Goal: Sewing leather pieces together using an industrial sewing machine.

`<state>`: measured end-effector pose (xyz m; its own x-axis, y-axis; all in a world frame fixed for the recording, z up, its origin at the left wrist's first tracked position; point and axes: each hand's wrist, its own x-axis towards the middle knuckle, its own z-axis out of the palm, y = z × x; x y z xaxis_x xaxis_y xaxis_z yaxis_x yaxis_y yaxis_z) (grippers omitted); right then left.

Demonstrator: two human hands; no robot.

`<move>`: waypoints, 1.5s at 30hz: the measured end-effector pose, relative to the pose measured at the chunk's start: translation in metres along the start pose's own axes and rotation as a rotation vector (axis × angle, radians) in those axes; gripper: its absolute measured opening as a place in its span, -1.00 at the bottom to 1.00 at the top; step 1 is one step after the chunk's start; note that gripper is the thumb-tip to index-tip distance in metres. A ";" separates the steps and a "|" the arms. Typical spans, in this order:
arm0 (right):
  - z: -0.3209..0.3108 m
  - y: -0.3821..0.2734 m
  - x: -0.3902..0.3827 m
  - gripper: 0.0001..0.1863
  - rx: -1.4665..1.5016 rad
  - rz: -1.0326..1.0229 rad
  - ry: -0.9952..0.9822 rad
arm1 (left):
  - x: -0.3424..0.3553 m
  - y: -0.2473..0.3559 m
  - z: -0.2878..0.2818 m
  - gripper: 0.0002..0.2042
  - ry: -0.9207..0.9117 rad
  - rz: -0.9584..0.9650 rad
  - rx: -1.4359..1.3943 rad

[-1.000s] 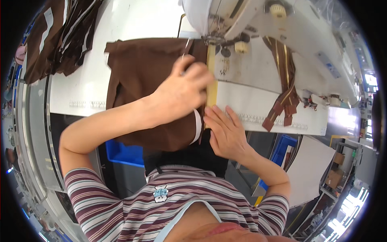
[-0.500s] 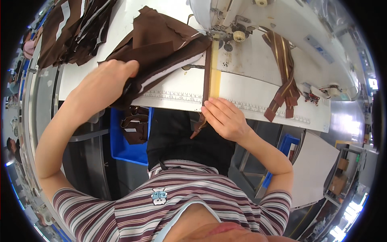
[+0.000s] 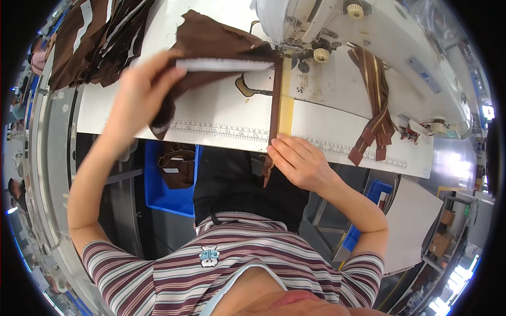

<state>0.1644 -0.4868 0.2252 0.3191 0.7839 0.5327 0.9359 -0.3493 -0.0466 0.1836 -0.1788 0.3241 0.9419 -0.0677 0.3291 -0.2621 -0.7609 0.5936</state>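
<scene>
A brown fabric piece (image 3: 221, 39) lies left of the sewing machine's needle area, its white-backed edge (image 3: 221, 65) raised and blurred. My left hand (image 3: 139, 95), smeared by motion, pinches that piece near the left end of the white edge. From beneath the machine's foot a brown zipper (image 3: 275, 100) with gold teeth runs toward me, and its tail hangs past the table's front edge. My right hand (image 3: 303, 160) is closed on the zipper at that edge, thumb hidden. A yellow strip (image 3: 286, 100) lies along the zipper's right side.
The white sewing machine (image 3: 427, 68) stands at the right. More zippers (image 3: 372, 100) lie on the table below it. Brown fabric pieces (image 3: 100, 42) are piled far left. A ruler scale (image 3: 221, 129) runs along the table front. Below is a blue bin (image 3: 171, 204) with brown pieces.
My left hand has risen, lifting and turning the fabric's near edge away from me. A dark metal loop on the table is now uncovered. My right hand stays nearly in place on the zipper.
</scene>
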 end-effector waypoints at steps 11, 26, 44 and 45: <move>-0.019 0.008 0.011 -0.69 0.104 -0.110 -0.097 | -0.047 0.064 0.060 -0.86 -0.343 0.639 0.071; -0.019 0.033 0.028 -0.76 0.083 -0.120 -0.235 | -0.025 0.030 0.091 -0.73 -0.340 0.521 -0.159; -0.006 0.068 0.050 -0.74 0.017 0.015 -0.228 | 0.039 0.006 0.110 -0.81 -0.150 0.638 -0.096; -0.005 0.070 0.052 -0.72 -0.004 0.010 -0.236 | 0.041 0.000 0.114 -0.81 -0.152 0.638 -0.095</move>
<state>0.2460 -0.4735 0.2538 0.3552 0.8783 0.3200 0.9319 -0.3596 -0.0474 0.2462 -0.2555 0.2540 0.6129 -0.5817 0.5347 -0.7893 -0.4818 0.3805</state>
